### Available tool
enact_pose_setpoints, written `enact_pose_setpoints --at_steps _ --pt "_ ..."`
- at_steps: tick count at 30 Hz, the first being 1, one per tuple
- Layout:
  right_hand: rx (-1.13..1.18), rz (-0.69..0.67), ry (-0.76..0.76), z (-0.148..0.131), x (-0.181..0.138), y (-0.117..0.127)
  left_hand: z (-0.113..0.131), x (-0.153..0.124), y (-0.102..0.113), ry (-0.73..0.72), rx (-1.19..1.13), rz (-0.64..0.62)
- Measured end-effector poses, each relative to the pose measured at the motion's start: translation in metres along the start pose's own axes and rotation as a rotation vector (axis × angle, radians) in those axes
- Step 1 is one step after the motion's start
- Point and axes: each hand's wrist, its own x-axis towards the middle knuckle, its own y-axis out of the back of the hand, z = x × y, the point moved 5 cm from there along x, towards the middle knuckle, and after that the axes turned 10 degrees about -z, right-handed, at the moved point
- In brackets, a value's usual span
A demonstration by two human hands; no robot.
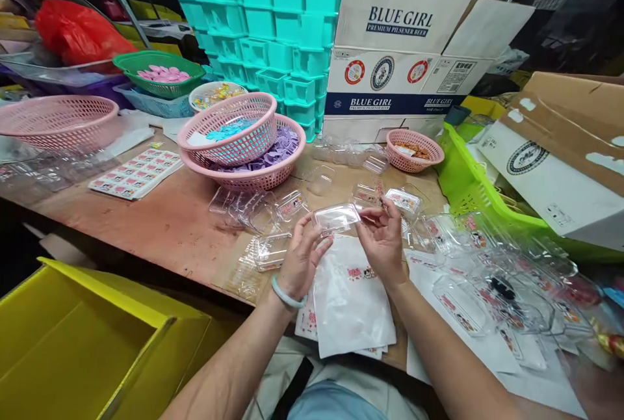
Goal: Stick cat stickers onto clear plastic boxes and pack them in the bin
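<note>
A small clear plastic case (pixel 336 218) is held up between my two hands above the table. My left hand (pixel 303 254), with a pale band at the wrist, is closed on the case's left end. At its right end, the fingertips of my right hand (pixel 381 241) pinch the edge. Below the hands lies a white sticker sheet (pixel 353 316) with a few small red and black prints left on it. Close to my left hand rests another clear case (pixel 272 251). Beyond my right hand sits a case with a printed label (pixel 403 201).
Many labelled clear cases (pixel 458 303) spread across the right side. Stacked pink baskets (pixel 244 176) hold purple and blue pieces; a smaller pink basket (pixel 414 158) holds brown ones. A sticker sheet stack (pixel 136 173) lies left. A yellow bin (pixel 97 342) stands below the table edge.
</note>
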Motion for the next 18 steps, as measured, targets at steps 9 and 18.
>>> enact_pose_setpoints --at_steps 9,18 --pt "0.165 -0.082 -0.46 -0.04 -0.055 0.033 -0.03 -0.049 0.007 0.273 0.241 -0.077" --pt "0.197 -0.238 -0.718 -0.034 -0.071 0.015 -0.042 -0.05 0.012 0.244 0.241 -0.121"
